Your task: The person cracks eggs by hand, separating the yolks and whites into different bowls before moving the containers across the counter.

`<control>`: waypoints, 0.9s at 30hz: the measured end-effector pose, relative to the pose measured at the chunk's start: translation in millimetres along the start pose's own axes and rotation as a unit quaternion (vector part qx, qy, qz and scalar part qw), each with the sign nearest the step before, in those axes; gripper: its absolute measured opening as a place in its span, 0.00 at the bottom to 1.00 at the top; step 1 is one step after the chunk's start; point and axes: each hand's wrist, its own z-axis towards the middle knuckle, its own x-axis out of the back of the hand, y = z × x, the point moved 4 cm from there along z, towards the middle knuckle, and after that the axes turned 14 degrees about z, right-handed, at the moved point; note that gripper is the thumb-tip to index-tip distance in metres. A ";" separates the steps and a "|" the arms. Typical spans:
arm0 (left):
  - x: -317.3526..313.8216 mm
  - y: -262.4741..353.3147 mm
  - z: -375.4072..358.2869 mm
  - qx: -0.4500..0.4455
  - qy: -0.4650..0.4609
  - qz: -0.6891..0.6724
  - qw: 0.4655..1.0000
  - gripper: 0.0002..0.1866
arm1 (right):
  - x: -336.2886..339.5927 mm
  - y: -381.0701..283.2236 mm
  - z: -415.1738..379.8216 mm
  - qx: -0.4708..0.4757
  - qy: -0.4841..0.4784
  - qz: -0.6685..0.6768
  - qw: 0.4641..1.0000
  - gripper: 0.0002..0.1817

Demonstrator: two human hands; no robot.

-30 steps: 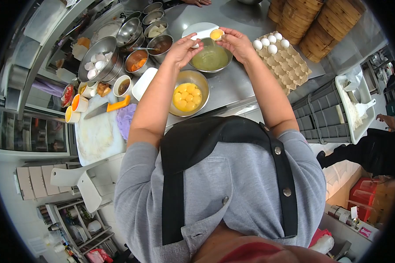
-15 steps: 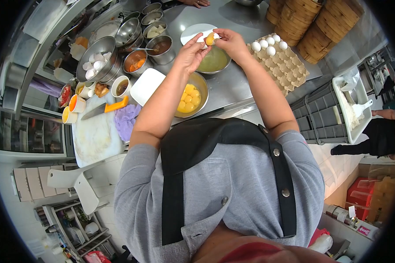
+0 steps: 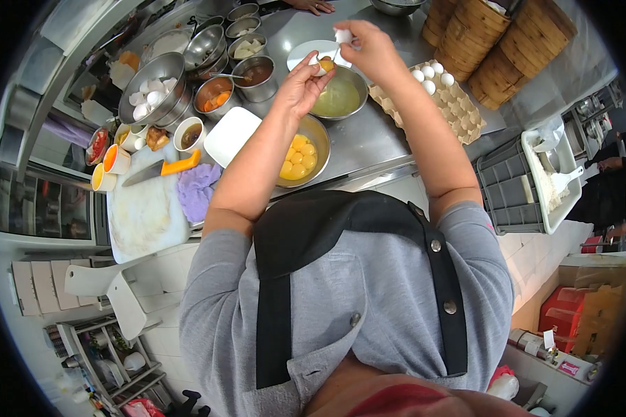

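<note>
My left hand [image 3: 303, 87] grips a half eggshell with a yolk [image 3: 326, 65] in it, above the near side of a white plate. Higher and to the right, my right hand [image 3: 370, 52] holds the other half eggshell [image 3: 342, 35], and a pale strand of egg white hangs from it. Below both hands stands a metal bowl of egg white [image 3: 337, 97]. Closer to me, a second metal bowl [image 3: 321, 165] contains several whole yolks [image 3: 298, 157]. The white plate [image 3: 300, 53] lies just beyond my left hand.
To the right are a cardboard egg tray [image 3: 459, 115] with several white eggs [image 3: 428, 72] and bamboo steamers [image 3: 471, 31]. On the left, a metal bowl [image 3: 133, 83] holds eggshells; a knife [image 3: 146, 172] rests on a cutting board [image 3: 142, 222]. Another person's hand [image 3: 313, 5] shows at the far edge.
My hands have moved apart: the right has lifted up with one half shell, while the left has stayed low with the yolk in the other half.
</note>
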 end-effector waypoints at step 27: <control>-5.7 12.3 2.5 0.003 -0.049 0.039 0.998 0.29 | 11.7 -15.1 -4.2 0.013 -0.007 -0.014 1.000 0.19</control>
